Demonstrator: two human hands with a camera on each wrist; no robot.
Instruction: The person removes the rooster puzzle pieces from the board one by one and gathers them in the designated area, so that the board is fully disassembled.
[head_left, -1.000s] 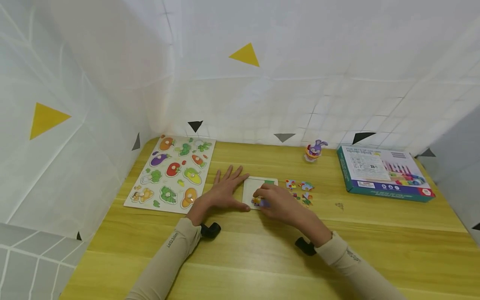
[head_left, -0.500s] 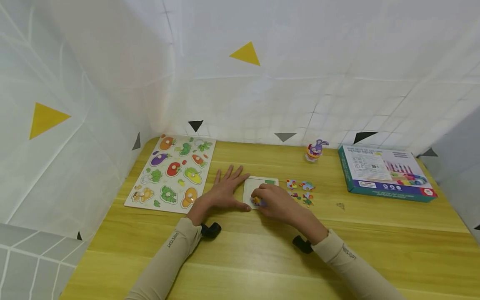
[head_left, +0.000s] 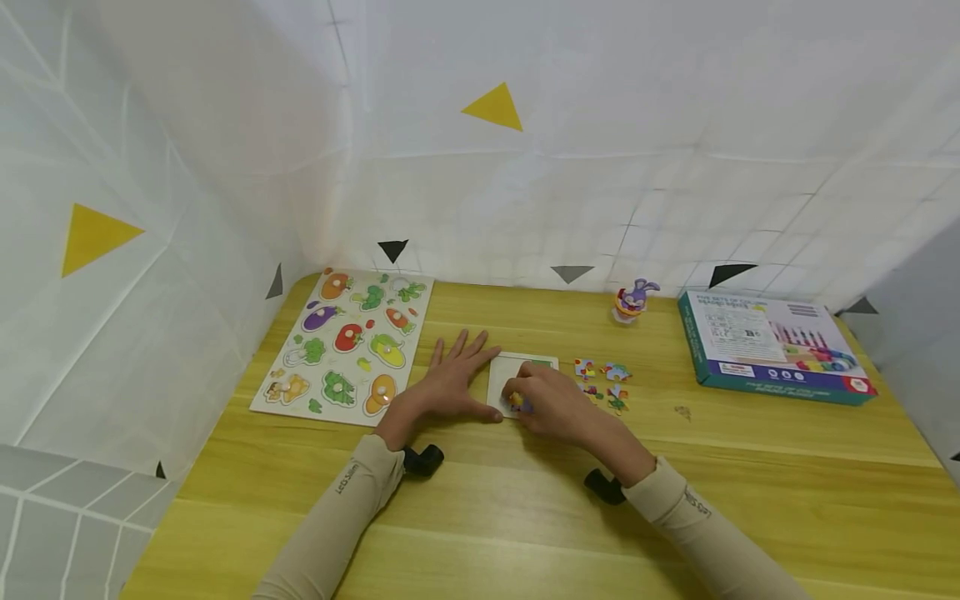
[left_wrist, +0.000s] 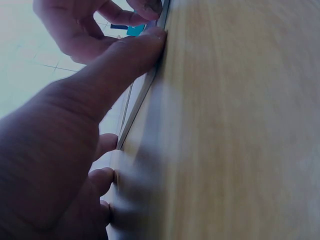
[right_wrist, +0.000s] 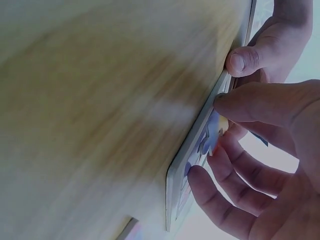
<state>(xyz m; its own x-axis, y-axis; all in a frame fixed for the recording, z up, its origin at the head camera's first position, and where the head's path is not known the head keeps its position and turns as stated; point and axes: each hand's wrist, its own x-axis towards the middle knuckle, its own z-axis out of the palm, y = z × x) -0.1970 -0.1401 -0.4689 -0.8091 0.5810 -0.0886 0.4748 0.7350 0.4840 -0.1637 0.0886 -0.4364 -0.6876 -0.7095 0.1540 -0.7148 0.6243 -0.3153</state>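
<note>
A small square puzzle tray point(head_left: 498, 368) with a pale rim and a green patch in its far right corner lies mid-table. My left hand point(head_left: 448, 385) is spread flat at its left side, with thumb and index fingertip at its edge. Over the tray, my right hand point(head_left: 551, 402) has its fingers bent and pinches a yellow and purple puzzle piece point(right_wrist: 215, 131) against the tray bottom. That hand hides much of the tray in the head view. Several loose jigsaw pieces point(head_left: 618, 398) lie just right of the tray.
A wooden vegetable peg board point(head_left: 360, 363) lies at the left. Toward the back stands a purple rabbit toy point(head_left: 634, 300) in a small cup. A flat teal and white box point(head_left: 772, 346) lies at the right. White sheeting point(head_left: 420, 200) hangs behind the table.
My right hand has shifted very slightly left and bends closer over the puzzle piece in the tray. My left hand stays at the tray's edge.
</note>
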